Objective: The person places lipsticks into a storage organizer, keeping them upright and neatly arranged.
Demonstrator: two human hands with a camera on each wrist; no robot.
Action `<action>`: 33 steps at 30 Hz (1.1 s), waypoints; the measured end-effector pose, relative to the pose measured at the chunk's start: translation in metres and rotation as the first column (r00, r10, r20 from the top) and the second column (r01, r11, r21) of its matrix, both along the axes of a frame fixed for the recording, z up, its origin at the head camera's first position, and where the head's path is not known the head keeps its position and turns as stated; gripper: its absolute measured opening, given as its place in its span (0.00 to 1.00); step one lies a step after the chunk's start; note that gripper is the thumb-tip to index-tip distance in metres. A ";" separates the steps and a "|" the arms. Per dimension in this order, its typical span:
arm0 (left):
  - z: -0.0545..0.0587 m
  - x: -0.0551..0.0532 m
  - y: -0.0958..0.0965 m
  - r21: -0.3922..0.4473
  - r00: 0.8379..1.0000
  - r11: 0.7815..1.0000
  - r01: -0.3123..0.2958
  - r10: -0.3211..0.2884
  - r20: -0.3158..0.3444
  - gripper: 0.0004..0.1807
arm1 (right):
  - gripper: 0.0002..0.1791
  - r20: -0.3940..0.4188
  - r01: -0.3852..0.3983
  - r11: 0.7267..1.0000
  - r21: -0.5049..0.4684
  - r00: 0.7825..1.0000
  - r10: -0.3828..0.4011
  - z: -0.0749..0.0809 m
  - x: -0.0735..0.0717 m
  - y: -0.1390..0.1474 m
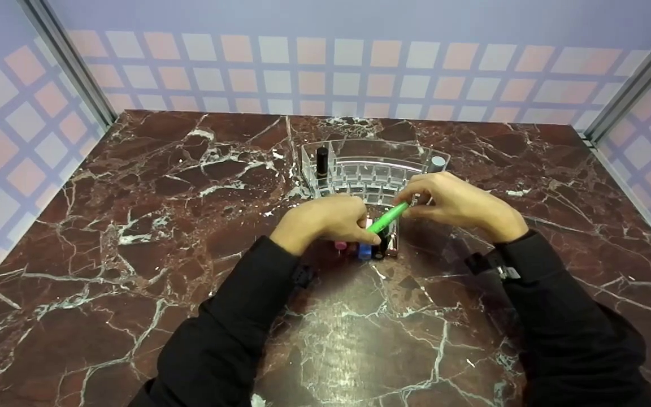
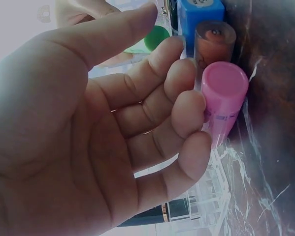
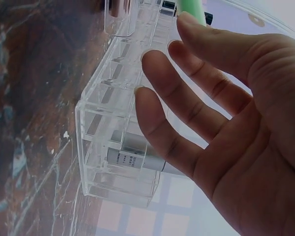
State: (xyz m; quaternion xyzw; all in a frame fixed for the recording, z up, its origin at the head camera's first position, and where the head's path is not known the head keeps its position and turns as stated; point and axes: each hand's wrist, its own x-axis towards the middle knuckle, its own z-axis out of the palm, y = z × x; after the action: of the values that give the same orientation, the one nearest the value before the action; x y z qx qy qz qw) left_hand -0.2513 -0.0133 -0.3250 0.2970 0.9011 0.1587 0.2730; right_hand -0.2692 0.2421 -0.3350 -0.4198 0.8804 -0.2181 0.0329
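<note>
A slim bright green tube [image 1: 387, 218] slants between the two hands above the front of a clear divided cosmetics organizer [image 1: 373, 148]. The right hand [image 1: 455, 203] pinches its upper end; in the right wrist view the thumb lies against the pale green tube [image 3: 190, 9] while the other fingers curve loosely. At the lower end the left hand [image 1: 328, 219] holds the tube between thumb and index finger, its round green end [image 2: 157, 38] showing there. The left hand's remaining fingers bend beside a pink-capped tube [image 2: 225, 93].
Alongside the pink cap stand a brown-orange tube [image 2: 213, 46] and a blue box-shaped item [image 2: 200, 17]. A black tube [image 1: 322, 161] stands in the organizer's left section, a grey-capped tube [image 1: 436, 164] in its right. Dark red marbled tabletop [image 1: 150, 249] lies around, with patterned walls [image 1: 297, 68] behind.
</note>
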 end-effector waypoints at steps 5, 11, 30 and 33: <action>0.002 -0.001 -0.003 -0.002 1.000 1.000 -0.010 0.010 -0.013 0.18 | 0.13 0.012 0.012 1.000 -0.013 1.000 -0.012 0.000 -0.001 -0.001; 0.003 -0.002 -0.006 0.023 1.000 1.000 -0.015 0.016 -0.019 0.18 | 0.13 0.026 0.025 0.999 -0.036 0.999 -0.024 0.001 0.000 -0.002; 0.010 -0.004 -0.013 0.222 0.999 0.975 -0.025 0.030 -0.019 0.20 | 0.20 0.144 0.339 0.932 -0.125 0.936 -0.321 0.009 0.001 -0.010; 0.012 -0.006 -0.014 0.263 0.998 0.964 -0.029 0.041 -0.042 0.22 | 0.24 0.201 0.393 0.908 -0.148 0.910 -0.362 0.012 -0.001 -0.013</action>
State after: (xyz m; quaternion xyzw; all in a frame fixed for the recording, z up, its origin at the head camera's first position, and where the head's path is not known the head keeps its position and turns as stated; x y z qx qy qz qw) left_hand -0.2568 -0.0271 -0.3132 0.3183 0.8835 0.2741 0.2071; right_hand -0.2705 0.2294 -0.3226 -0.2222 0.9149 -0.3359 0.0255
